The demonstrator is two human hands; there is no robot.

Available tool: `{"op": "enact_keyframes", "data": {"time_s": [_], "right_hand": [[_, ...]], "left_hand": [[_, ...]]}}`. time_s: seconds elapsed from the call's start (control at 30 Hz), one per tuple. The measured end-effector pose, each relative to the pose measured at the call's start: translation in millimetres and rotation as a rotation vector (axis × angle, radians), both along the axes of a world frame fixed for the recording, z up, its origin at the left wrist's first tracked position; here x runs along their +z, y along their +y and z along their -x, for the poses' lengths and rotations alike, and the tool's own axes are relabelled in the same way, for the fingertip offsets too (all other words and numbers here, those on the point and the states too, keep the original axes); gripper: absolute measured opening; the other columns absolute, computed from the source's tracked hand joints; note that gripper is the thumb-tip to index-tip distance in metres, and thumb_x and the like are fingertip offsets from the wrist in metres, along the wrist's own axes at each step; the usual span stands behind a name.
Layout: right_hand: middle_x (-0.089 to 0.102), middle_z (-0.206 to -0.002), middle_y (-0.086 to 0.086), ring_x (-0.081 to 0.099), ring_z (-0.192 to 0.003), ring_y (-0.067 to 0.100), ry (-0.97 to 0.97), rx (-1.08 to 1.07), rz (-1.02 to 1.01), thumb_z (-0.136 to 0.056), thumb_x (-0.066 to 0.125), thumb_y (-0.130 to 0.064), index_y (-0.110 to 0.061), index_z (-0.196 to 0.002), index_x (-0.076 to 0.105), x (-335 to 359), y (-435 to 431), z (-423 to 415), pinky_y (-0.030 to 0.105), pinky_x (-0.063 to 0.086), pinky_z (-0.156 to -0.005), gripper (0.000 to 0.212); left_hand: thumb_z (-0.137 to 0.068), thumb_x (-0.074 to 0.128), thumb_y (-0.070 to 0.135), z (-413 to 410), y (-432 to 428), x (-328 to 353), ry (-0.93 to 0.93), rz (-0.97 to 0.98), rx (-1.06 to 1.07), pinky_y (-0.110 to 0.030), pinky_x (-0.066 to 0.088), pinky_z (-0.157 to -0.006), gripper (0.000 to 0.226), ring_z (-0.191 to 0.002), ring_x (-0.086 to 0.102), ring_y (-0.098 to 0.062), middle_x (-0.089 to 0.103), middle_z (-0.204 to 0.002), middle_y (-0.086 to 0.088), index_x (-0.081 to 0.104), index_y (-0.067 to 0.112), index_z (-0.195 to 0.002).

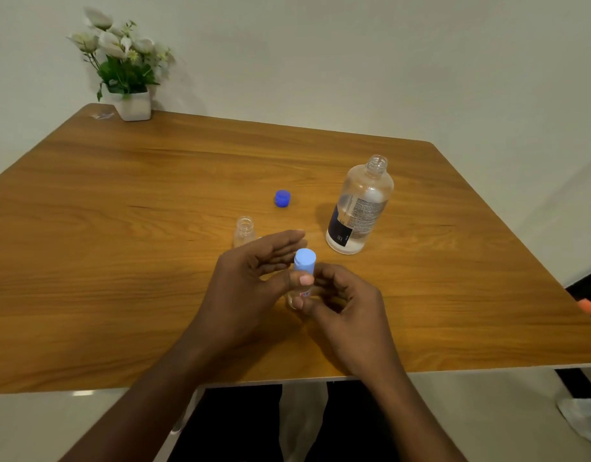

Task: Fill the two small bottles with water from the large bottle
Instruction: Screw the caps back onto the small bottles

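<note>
"Head view shows both hands on one small bottle [302, 291], yes?"

"Yes. It is over the near middle of the table [120, 228]; if its base touches the wood, I cannot tell. The left hand [250, 271] pinches it: the thumb presses just under the light-blue cap [304, 259], and the fingers lie almost straight behind the cap. The right hand [347, 295] is curled round the lower body."

"And the other things?"

"The second small bottle [244, 230] stands open just behind the left hand. The large bottle [360, 208] stands open further to the right, apart from the hands, and it is partly filled. A dark blue cap [282, 198] lies on the table between these two, a little further back."

"How will the small one handle?"

"I judge it is very light, clear and rather stiff, but easy to tip over when it stands alone. If water is inside, I cannot tell. It is best to hold the body low with one hand and turn the cap with the other."

"And the large one?"

"Heavier, because of the water, and smooth, so it may slip. I would grip it round the label, in the middle of the body, not at the neck. Tilt it slowly, because the small mouth is narrow and water can spill easily."
</note>
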State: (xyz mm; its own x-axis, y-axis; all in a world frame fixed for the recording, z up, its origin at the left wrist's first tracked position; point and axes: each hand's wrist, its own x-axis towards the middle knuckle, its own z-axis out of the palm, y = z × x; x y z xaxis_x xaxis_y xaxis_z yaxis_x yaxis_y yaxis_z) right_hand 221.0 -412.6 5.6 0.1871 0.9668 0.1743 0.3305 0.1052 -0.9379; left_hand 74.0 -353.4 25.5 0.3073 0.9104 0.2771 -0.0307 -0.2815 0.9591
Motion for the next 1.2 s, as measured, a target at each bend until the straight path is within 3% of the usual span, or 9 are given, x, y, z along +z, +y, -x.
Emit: {"op": "enact_keyframes", "data": {"time_s": [0.17,0.27,0.37,0.57,0.73,0.9,1.03,1.13,1.2], "right_hand": [[0.073,-0.088,-0.007,0.07,-0.087,0.005,0.047,0.002,0.015,-0.075,0.079,-0.007,-0.021,-0.108,0.068,-3.2,10.5,26.8,0.024,0.056,-0.075,0.037],[0.071,-0.086,-0.006,0.07,-0.086,0.008,0.059,0.041,0.017,-0.076,0.078,-0.007,-0.02,-0.104,0.068,-0.5,20.1,46.3,0.028,0.057,-0.077,0.033],[0.071,-0.086,-0.008,0.07,-0.085,0.008,0.058,0.077,-0.004,-0.075,0.077,-0.005,-0.023,-0.101,0.068,3.3,30.9,67.5,0.03,0.058,-0.078,0.032],[0.073,-0.094,-0.006,0.069,-0.086,0.008,-0.151,-0.029,-0.035,-0.075,0.076,-0.021,-0.021,-0.108,0.068,-3.4,54.8,100.6,0.039,0.057,-0.077,0.034],[0.072,-0.082,-0.003,0.068,-0.075,0.014,-0.19,-0.055,-0.066,-0.079,0.069,-0.016,-0.018,-0.098,0.068,-7.2,66.2,117.4,0.043,0.056,-0.067,0.019],[0.07,-0.078,-0.002,0.066,-0.072,0.015,-0.235,-0.072,-0.069,-0.084,0.067,-0.02,-0.017,-0.095,0.067,-6.7,69.6,128.7,0.043,0.055,-0.065,0.011],[0.072,-0.089,0.008,0.068,-0.082,0.02,-0.186,-0.089,-0.04,-0.081,0.072,-0.016,-0.005,-0.103,0.065,1.5,54.9,123.3,0.047,0.057,-0.072,0.026],[0.073,-0.098,0.0,0.068,-0.088,0.004,-0.137,-0.103,0.013,-0.08,0.076,-0.017,-0.012,-0.115,0.067,4.8,33.0,104.4,0.026,0.057,-0.079,0.037],[0.072,-0.088,-0.009,0.065,-0.083,-0.003,-0.131,-0.132,0.003,-0.081,0.076,-0.018,-0.015,-0.108,0.071,6.8,21.3,85.0,0.012,0.052,-0.074,0.028]], "left_hand": [[-0.064,0.08,0.003,37.2,-6.1,-7.9,0.138,0.009,0.161,-0.006,0.047,-0.07,0.04,-0.081,0.068,0.001,0.074,-0.086,0.012,0.072,0.027,-0.096],[-0.069,0.078,0.003,56.6,-5.6,-11.4,0.176,0.007,0.214,-0.003,0.044,-0.069,0.034,-0.08,0.066,0.007,0.07,-0.086,0.027,0.072,0.028,-0.09],[-0.072,0.075,0.002,70.3,-1.8,-12.4,0.169,0.007,0.271,-0.002,0.044,-0.07,0.031,-0.079,0.065,0.011,0.069,-0.078,0.032,0.072,0.027,-0.089],[-0.078,0.071,0.005,91.4,8.6,-16.4,0.188,0.008,0.352,-0.005,0.047,-0.074,0.027,-0.086,0.067,0.005,0.07,-0.09,0.026,0.073,0.021,-0.1],[-0.08,0.07,0.008,98.9,15.5,-17.8,0.242,-0.005,0.403,-0.006,0.048,-0.075,0.029,-0.085,0.066,0.007,0.068,-0.088,0.031,0.071,0.027,-0.101],[-0.08,0.07,0.008,102.9,16.4,-19.5,0.267,-0.003,0.425,-0.01,0.05,-0.078,0.03,-0.087,0.066,0.006,0.07,-0.091,0.025,0.07,0.021,-0.108],[-0.078,0.073,0.009,103.0,10.2,-20.2,0.297,0.002,0.5,-0.005,0.046,-0.083,0.038,-0.091,0.06,0.016,0.069,-0.104,0.011,0.066,0.015,-0.115],[-0.08,0.071,0.013,98.1,-11.9,-20.0,0.311,-0.04,0.618,0.004,0.04,-0.073,0.03,-0.082,0.057,0.021,0.067,-0.094,0.011,0.068,0.019,-0.11],[-0.082,0.071,0.018,90.0,-29.9,-18.0,0.343,-0.113,0.611,0.001,0.041,-0.073,0.024,-0.084,0.059,0.016,0.066,-0.09,0.016,0.068,0.025,-0.105]]}}
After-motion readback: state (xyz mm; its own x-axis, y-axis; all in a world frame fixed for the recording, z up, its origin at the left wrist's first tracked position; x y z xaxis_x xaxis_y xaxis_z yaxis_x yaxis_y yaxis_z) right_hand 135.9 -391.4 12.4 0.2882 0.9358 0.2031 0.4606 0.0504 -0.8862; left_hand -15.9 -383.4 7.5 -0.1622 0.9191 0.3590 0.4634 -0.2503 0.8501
